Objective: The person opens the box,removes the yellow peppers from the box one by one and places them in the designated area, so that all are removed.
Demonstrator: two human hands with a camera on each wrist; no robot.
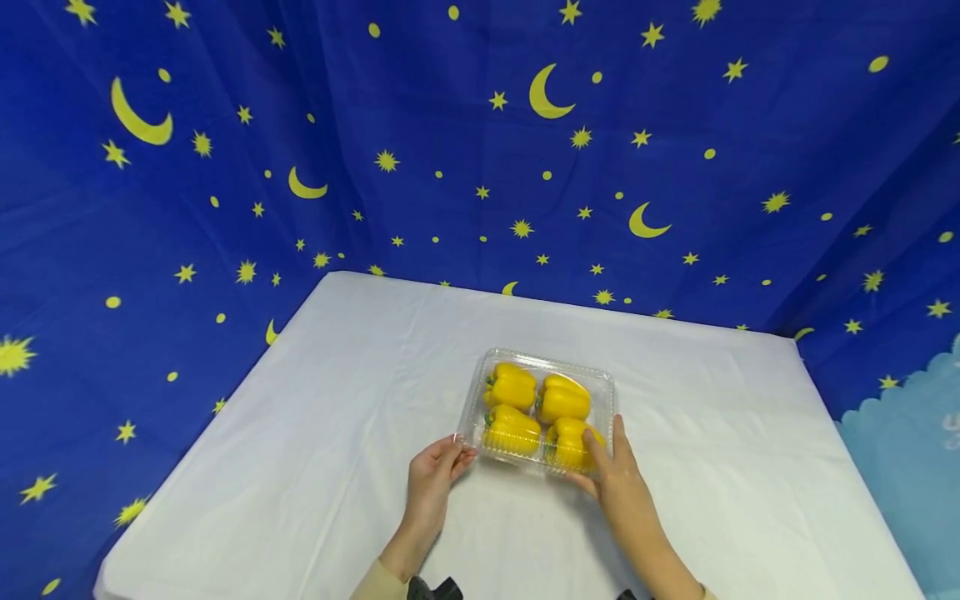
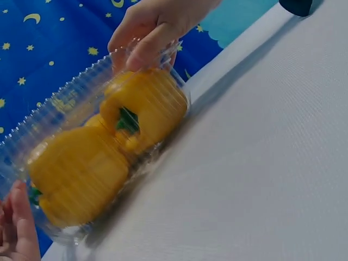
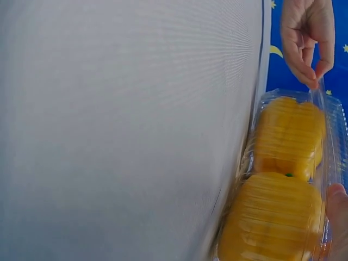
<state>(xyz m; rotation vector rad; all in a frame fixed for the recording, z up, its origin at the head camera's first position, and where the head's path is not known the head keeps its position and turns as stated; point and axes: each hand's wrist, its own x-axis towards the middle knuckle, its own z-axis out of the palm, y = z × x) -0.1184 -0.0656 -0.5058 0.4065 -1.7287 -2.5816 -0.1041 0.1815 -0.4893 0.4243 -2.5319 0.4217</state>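
A clear plastic clamshell container (image 1: 543, 363) with ribbed walls rests on the white tabletop. Inside it lie several yellow bell peppers (image 1: 564, 398) with green stems, set in two rows. My left hand (image 1: 432, 485) pinches the container's near left corner between thumb and fingertips; in the right wrist view that left hand (image 3: 310, 38) shows its pinch on the thin plastic edge. At the near right corner, my right hand (image 1: 622, 487) grips the container, fingers spread over the rim and side. The left wrist view shows the right hand's (image 2: 155, 32) thumb over the plastic edge.
White cloth covers the table (image 1: 337, 375) all round the container. Behind and to the left hangs a blue curtain (image 1: 450, 108) with yellow moons and stars. A light blue cloud-shaped patch (image 1: 903, 450) shows on the right side.
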